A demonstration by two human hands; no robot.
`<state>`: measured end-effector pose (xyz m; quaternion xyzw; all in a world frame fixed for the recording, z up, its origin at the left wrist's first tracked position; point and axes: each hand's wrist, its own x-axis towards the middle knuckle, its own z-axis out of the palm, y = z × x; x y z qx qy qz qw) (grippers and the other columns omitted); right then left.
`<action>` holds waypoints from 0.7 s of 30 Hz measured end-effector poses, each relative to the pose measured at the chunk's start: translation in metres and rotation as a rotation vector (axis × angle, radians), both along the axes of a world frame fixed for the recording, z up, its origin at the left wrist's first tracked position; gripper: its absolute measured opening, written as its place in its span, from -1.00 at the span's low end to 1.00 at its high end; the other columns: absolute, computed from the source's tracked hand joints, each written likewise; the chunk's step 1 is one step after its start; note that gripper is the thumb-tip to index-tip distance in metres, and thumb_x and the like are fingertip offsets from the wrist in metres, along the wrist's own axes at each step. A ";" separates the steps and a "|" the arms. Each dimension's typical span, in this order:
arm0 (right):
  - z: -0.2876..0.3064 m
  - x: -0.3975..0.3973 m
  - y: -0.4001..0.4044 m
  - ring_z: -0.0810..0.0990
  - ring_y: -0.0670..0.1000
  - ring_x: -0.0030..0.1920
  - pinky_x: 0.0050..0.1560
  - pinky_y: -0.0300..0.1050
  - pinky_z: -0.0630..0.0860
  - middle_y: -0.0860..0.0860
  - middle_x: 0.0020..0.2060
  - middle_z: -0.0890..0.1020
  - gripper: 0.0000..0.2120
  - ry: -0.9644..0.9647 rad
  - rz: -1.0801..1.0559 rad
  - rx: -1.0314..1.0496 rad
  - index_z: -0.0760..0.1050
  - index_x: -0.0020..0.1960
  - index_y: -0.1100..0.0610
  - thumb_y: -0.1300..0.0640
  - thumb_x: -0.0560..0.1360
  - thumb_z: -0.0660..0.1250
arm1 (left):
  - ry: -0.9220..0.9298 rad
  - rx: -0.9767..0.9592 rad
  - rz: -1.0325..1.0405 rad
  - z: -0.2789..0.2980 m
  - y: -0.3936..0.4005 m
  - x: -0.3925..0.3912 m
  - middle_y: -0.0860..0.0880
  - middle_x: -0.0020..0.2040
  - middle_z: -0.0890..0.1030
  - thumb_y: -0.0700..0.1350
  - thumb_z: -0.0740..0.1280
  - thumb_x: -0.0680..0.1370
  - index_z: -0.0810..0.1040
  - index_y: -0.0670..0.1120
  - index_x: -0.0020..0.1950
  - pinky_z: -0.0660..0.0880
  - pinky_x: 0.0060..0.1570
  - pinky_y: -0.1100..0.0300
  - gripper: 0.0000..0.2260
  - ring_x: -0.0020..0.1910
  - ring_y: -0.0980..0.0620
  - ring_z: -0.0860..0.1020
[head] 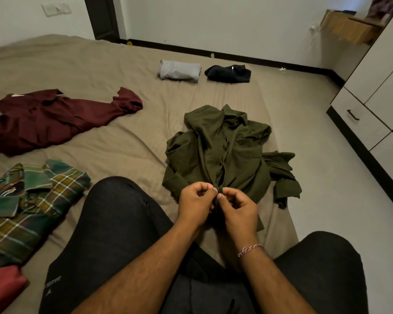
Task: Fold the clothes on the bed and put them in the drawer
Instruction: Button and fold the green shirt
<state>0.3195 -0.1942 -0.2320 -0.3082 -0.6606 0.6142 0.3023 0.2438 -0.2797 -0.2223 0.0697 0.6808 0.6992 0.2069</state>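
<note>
An olive green shirt (225, 150) lies crumpled on the bed (123, 71), collar away from me. My left hand (196, 203) and my right hand (237, 208) meet at its near front edge, both pinching the placket between thumb and fingers. A maroon shirt (55, 118) is spread out at the left. A green and yellow plaid shirt (27, 207) lies unfolded at the near left. A folded grey garment (179, 70) and a folded dark garment (228, 73) sit side by side at the far side of the bed.
My knees in dark trousers (114, 234) frame the near edge of the bed. A red cloth (2, 288) shows at the bottom left corner. A white cabinet with a drawer handle (352, 114) stands at the right across a strip of floor (327, 177).
</note>
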 end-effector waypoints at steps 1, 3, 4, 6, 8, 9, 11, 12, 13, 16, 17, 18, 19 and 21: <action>0.000 -0.001 0.000 0.71 -0.10 -0.17 -0.11 -0.23 0.65 0.02 -0.19 0.74 -0.85 0.014 -0.005 -0.005 0.68 -0.02 0.12 0.34 0.51 0.49 | 0.003 -0.005 0.009 0.000 0.000 -0.001 -0.01 -0.41 0.59 -0.22 0.42 0.59 0.62 -0.10 -0.18 0.50 -0.41 0.25 -0.86 -0.44 0.10 0.52; 0.000 -0.001 0.000 0.70 -0.11 -0.17 -0.11 -0.23 0.64 0.00 -0.20 0.74 -0.85 0.050 -0.032 -0.034 0.68 -0.03 0.11 0.33 0.50 0.49 | -0.004 -0.003 0.020 -0.002 0.001 0.000 -0.03 -0.42 0.57 -0.21 0.43 0.59 0.61 -0.10 -0.18 0.49 -0.42 0.21 -0.86 -0.45 0.09 0.51; 0.000 -0.001 0.000 0.70 -0.11 -0.17 -0.11 -0.22 0.65 -0.01 -0.20 0.74 -0.86 0.069 -0.050 -0.055 0.68 -0.04 0.11 0.33 0.50 0.50 | -0.009 0.006 0.026 -0.003 0.002 0.000 -0.04 -0.43 0.56 -0.21 0.42 0.59 0.61 -0.10 -0.18 0.49 -0.41 0.20 -0.86 -0.45 0.08 0.51; 0.002 0.000 0.000 0.68 -0.12 -0.17 -0.09 -0.21 0.66 -0.05 -0.21 0.74 -0.85 0.091 -0.080 -0.087 0.68 -0.04 0.10 0.33 0.50 0.49 | -0.008 0.017 0.028 -0.004 0.002 0.001 -0.04 -0.43 0.56 -0.20 0.42 0.59 0.62 -0.11 -0.17 0.50 -0.39 0.20 -0.86 -0.44 0.07 0.50; 0.002 0.000 0.001 0.68 -0.12 -0.18 -0.10 -0.21 0.65 -0.05 -0.22 0.73 -0.85 0.100 -0.087 -0.102 0.68 -0.05 0.10 0.33 0.51 0.49 | 0.008 0.031 0.026 -0.002 0.002 0.002 -0.03 -0.42 0.56 -0.21 0.42 0.59 0.62 -0.12 -0.16 0.50 -0.37 0.23 -0.87 -0.44 0.08 0.50; 0.002 0.001 0.001 0.68 -0.11 -0.18 -0.10 -0.21 0.65 -0.04 -0.22 0.73 -0.86 0.100 -0.078 -0.105 0.68 -0.05 0.11 0.33 0.51 0.49 | 0.017 0.038 0.023 -0.002 0.002 0.002 -0.03 -0.41 0.56 -0.22 0.42 0.59 0.62 -0.13 -0.15 0.49 -0.37 0.25 -0.88 -0.44 0.10 0.50; 0.002 0.002 0.000 0.70 -0.08 -0.15 -0.10 -0.21 0.65 -0.01 -0.19 0.74 -0.87 0.089 -0.053 -0.110 0.68 -0.03 0.12 0.32 0.51 0.49 | 0.032 0.034 0.010 -0.001 0.002 0.003 -0.04 -0.37 0.58 -0.22 0.42 0.59 0.62 -0.16 -0.13 0.51 -0.36 0.26 -0.90 -0.42 0.11 0.50; 0.002 0.002 -0.001 0.70 -0.07 -0.14 -0.11 -0.21 0.65 -0.01 -0.17 0.74 -0.87 0.081 -0.042 -0.113 0.68 -0.02 0.12 0.32 0.51 0.49 | 0.037 0.029 0.001 -0.002 0.001 0.004 -0.05 -0.35 0.59 -0.22 0.42 0.59 0.63 -0.17 -0.11 0.52 -0.34 0.26 -0.91 -0.40 0.11 0.52; 0.002 0.003 -0.001 0.71 -0.08 -0.13 -0.12 -0.22 0.64 -0.01 -0.17 0.74 -0.87 0.077 -0.036 -0.116 0.68 -0.01 0.12 0.32 0.51 0.49 | 0.039 0.025 -0.006 -0.002 0.001 0.004 -0.06 -0.32 0.60 -0.21 0.42 0.59 0.64 -0.19 -0.08 0.54 -0.32 0.26 -0.92 -0.39 0.10 0.52; 0.002 0.003 0.000 0.71 -0.12 -0.14 -0.14 -0.27 0.62 -0.03 -0.17 0.74 -0.86 0.081 -0.028 -0.110 0.68 -0.02 0.11 0.33 0.51 0.48 | 0.035 0.020 -0.020 -0.001 0.000 0.002 -0.07 -0.32 0.60 -0.21 0.42 0.60 0.64 -0.21 -0.07 0.54 -0.31 0.26 -0.92 -0.38 0.10 0.53; 0.002 0.002 0.001 0.71 -0.11 -0.12 -0.12 -0.25 0.63 -0.02 -0.16 0.74 -0.86 0.076 -0.026 -0.103 0.68 -0.02 0.11 0.32 0.51 0.48 | 0.032 0.009 -0.028 -0.001 0.000 0.001 -0.06 -0.32 0.60 -0.21 0.42 0.60 0.64 -0.19 -0.08 0.54 -0.32 0.25 -0.92 -0.39 0.10 0.53; 0.000 0.002 0.002 0.71 -0.09 -0.11 -0.10 -0.23 0.64 -0.01 -0.15 0.74 -0.86 0.069 -0.026 -0.098 0.68 -0.01 0.11 0.32 0.51 0.49 | 0.027 -0.007 -0.036 -0.002 0.000 0.001 -0.04 -0.33 0.61 -0.20 0.42 0.60 0.64 -0.16 -0.09 0.54 -0.33 0.25 -0.92 -0.39 0.11 0.53; -0.001 0.002 0.002 0.72 -0.08 -0.09 -0.08 -0.21 0.65 -0.01 -0.14 0.75 -0.86 0.063 -0.026 -0.091 0.69 -0.01 0.10 0.31 0.52 0.49 | 0.024 -0.023 -0.044 -0.003 0.001 0.000 -0.03 -0.33 0.61 -0.18 0.43 0.60 0.64 -0.13 -0.11 0.53 -0.33 0.24 -0.91 -0.39 0.11 0.54; -0.002 0.002 0.002 0.71 -0.09 -0.08 -0.05 -0.20 0.65 -0.01 -0.13 0.75 -0.86 0.049 -0.021 -0.069 0.69 -0.01 0.10 0.31 0.53 0.47 | 0.016 -0.046 -0.062 -0.005 0.000 -0.001 -0.02 -0.34 0.61 -0.16 0.42 0.60 0.64 -0.10 -0.11 0.51 -0.34 0.21 -0.91 -0.39 0.10 0.54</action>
